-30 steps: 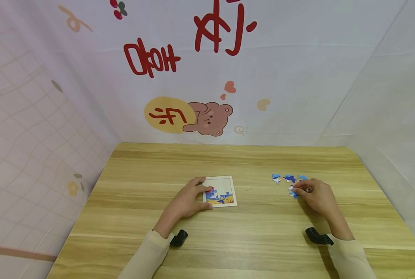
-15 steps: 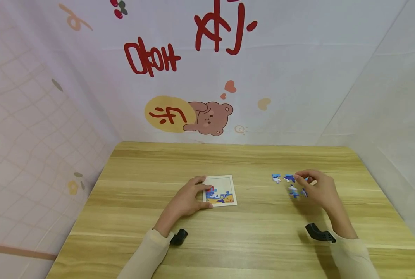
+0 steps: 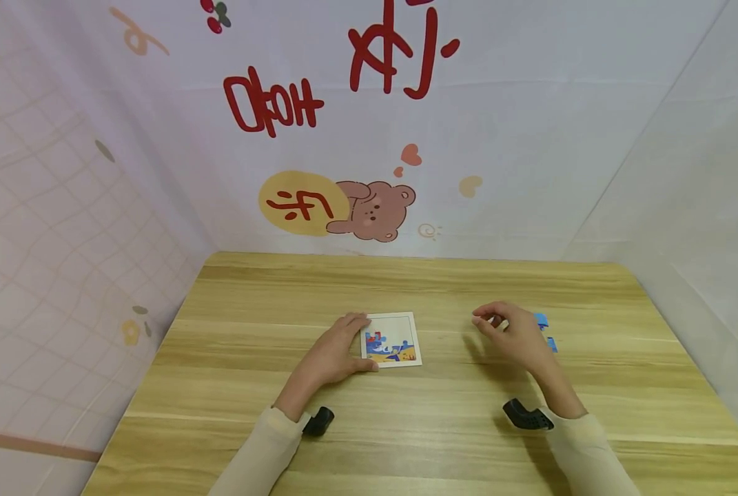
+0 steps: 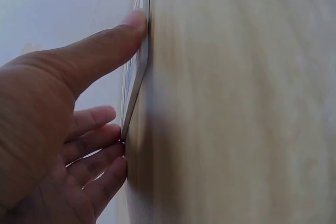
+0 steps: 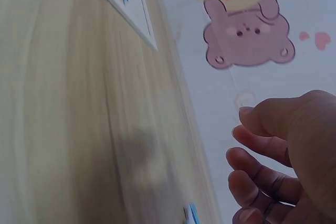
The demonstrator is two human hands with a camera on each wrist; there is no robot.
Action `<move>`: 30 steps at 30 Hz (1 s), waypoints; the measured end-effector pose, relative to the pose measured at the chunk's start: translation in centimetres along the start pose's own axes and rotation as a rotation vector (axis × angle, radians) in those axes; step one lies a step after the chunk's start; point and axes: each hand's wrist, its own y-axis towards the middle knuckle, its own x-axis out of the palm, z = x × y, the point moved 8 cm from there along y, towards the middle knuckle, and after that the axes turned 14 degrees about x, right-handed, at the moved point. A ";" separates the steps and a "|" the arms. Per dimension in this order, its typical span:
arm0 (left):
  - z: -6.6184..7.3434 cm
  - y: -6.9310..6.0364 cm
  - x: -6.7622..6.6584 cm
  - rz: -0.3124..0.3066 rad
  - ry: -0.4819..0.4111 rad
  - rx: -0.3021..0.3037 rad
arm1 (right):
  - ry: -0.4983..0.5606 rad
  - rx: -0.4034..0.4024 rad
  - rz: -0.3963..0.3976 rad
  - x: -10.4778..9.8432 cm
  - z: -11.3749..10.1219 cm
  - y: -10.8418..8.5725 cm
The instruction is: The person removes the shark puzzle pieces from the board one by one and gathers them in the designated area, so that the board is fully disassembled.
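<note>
At the left edge of a small white-framed puzzle board [image 3: 417,341], my left hand [image 3: 331,351] grips its corners, thumb on the near side and fingers at the far one. Blue, red and yellow pieces fill the board's lower part. In the left wrist view, the thumb [image 4: 105,51] lies on the board [image 4: 135,80]. My right hand [image 3: 520,337] hovers right of the board, thumb and index finger slightly apart. The right wrist view shows nothing between the fingertips [image 5: 240,121]. Blue pieces [image 3: 551,344] lie beside this hand; others may be hidden under it.
The wooden table [image 3: 443,413] reaches back to a white cloth wall [image 3: 530,138] printed with a bear and red characters. Cloth also hangs on both sides. A black wrist device sits at each sleeve.
My right hand has moved left across the loose pieces, uncovering those on the right. My left index finger has lifted from the pieces to the board's far-left corner. The board has stayed put.
</note>
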 end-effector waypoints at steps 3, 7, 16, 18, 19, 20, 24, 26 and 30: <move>-0.2 0.0 0.1 0.002 -0.001 0.001 | 0.011 0.005 -0.030 1.5 -1.0 0.3; -0.4 -0.1 0.1 0.007 -0.018 -0.017 | 0.037 0.009 -0.069 3.2 -2.4 0.4; -0.4 -0.2 0.1 -0.022 0.028 -0.022 | 0.084 -0.037 -0.158 7.4 -6.1 0.5; -0.4 -0.1 0.1 -0.028 0.050 -0.016 | 0.097 -0.048 -0.192 8.4 -6.9 0.5; -0.4 -0.1 0.0 -0.030 0.060 -0.014 | 0.105 -0.053 -0.207 8.9 -7.3 0.5; -0.4 -0.1 0.0 -0.031 0.067 -0.013 | 0.113 -0.059 -0.224 9.4 -7.6 0.5; -0.2 -0.1 -0.1 -0.033 0.079 -0.008 | 0.138 -0.061 -0.261 10.9 -8.9 0.6; -0.2 -0.1 -0.2 -0.035 0.082 -0.008 | 0.139 -0.068 -0.268 11.6 -9.4 0.6; -0.3 -0.1 -0.2 -0.038 0.089 -0.007 | 0.122 -0.080 -0.288 13.0 -10.2 0.5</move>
